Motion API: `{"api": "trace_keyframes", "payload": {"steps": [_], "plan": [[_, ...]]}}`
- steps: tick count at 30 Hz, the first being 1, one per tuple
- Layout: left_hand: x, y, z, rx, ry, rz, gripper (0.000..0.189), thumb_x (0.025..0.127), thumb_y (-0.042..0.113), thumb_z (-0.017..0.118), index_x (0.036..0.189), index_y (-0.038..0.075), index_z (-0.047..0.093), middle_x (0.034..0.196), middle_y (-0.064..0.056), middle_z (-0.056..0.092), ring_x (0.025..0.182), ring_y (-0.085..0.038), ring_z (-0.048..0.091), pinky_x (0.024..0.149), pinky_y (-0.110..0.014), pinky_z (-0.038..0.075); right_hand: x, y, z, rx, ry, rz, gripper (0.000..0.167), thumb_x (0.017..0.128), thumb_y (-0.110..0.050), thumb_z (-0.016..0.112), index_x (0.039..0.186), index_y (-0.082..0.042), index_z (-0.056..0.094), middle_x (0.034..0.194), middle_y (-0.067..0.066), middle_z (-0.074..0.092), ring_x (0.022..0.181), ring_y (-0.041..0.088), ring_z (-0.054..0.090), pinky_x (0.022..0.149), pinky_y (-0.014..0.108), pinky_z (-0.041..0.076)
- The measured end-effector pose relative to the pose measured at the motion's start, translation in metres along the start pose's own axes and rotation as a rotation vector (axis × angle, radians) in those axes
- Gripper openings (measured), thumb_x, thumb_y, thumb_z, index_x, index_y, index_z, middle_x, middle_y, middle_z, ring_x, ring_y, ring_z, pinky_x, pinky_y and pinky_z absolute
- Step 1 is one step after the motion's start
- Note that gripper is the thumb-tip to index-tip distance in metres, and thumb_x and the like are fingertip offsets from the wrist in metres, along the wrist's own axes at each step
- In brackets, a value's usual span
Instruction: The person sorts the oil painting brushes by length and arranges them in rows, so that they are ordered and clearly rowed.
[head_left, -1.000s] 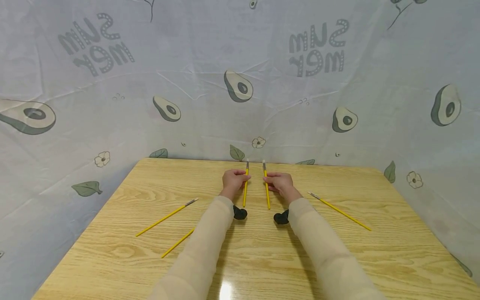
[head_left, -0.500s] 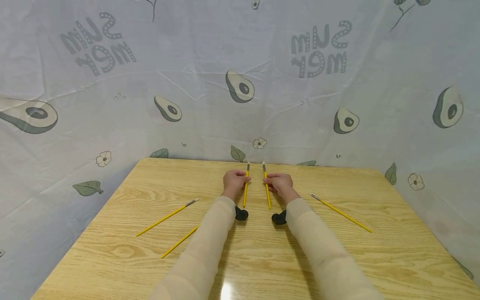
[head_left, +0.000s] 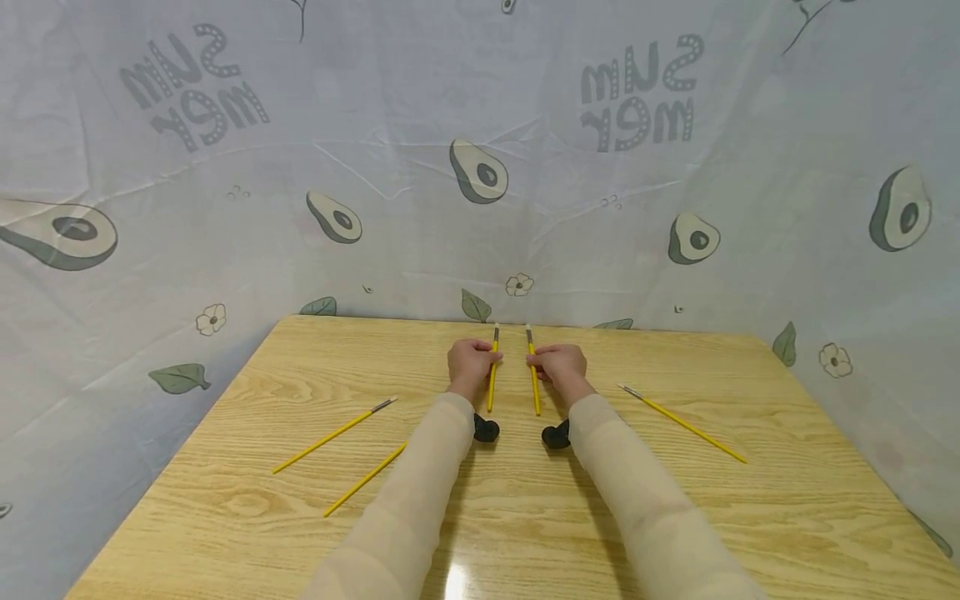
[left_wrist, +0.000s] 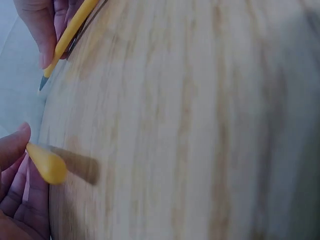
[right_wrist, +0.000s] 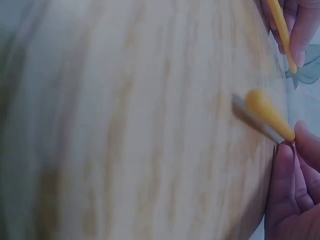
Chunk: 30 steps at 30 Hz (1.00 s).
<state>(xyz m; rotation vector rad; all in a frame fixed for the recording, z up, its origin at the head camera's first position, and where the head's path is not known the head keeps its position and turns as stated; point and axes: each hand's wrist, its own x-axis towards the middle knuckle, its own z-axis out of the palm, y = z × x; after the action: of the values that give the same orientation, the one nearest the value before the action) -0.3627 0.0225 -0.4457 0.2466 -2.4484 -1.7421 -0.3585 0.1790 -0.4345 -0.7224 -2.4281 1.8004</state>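
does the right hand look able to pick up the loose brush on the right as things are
Probably not straight away: the right hand pinches another brush, which it would likely need to put down first. Otherwise the way to the loose brush looks free, with nothing visible between.

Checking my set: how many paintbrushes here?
5 paintbrushes: one in the left hand, one in the right hand; on the table, two at left, one at right. Sleeves may hide more.

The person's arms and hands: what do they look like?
Both sleeves are long, plain and cream-coloured. A small, rounded black piece juts out on the inner side of each. The left hand and right hand are bare.
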Motion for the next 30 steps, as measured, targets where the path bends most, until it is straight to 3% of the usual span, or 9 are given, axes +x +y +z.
{"api": "trace_keyframes", "payload": {"steps": [10, 18, 30], "plan": [[-0.003, 0.004, -0.001, 0.077, 0.033, 0.046, 0.014, 0.078, 0.013, 0.083, 0.083, 0.004, 0.074, 0.079, -0.004, 0.069, 0.077, -0.022, 0.062, 0.072, -0.032, 0.052, -0.006, 0.000, -0.002, -0.094, -0.007, -0.101, 0.022, 0.082, -0.015, 0.080, 0.100, -0.003, 0.075, 0.094, 0.011, 0.070, 0.059, 0.011, 0.059, 0.055, 0.023, 0.053], [0.000, -0.004, 0.004, 0.120, 0.034, 0.062, 0.013, 0.078, 0.014, 0.083, 0.083, 0.007, 0.074, 0.078, -0.002, 0.068, 0.076, -0.021, 0.063, 0.073, -0.034, 0.053, -0.004, 0.005, 0.000, -0.108, -0.001, -0.124, 0.021, 0.081, -0.014, 0.081, 0.098, -0.003, 0.075, 0.090, 0.010, 0.070, 0.058, 0.012, 0.059, 0.054, 0.024, 0.053], [-0.003, -0.001, 0.003, 0.168, 0.031, 0.082, 0.014, 0.077, 0.014, 0.084, 0.084, 0.005, 0.074, 0.077, -0.003, 0.068, 0.077, -0.022, 0.063, 0.073, -0.034, 0.053, -0.012, 0.004, 0.000, -0.067, -0.011, -0.133, 0.022, 0.081, -0.008, 0.080, 0.101, 0.001, 0.074, 0.089, 0.014, 0.070, 0.058, 0.014, 0.061, 0.055, 0.025, 0.054]]}}
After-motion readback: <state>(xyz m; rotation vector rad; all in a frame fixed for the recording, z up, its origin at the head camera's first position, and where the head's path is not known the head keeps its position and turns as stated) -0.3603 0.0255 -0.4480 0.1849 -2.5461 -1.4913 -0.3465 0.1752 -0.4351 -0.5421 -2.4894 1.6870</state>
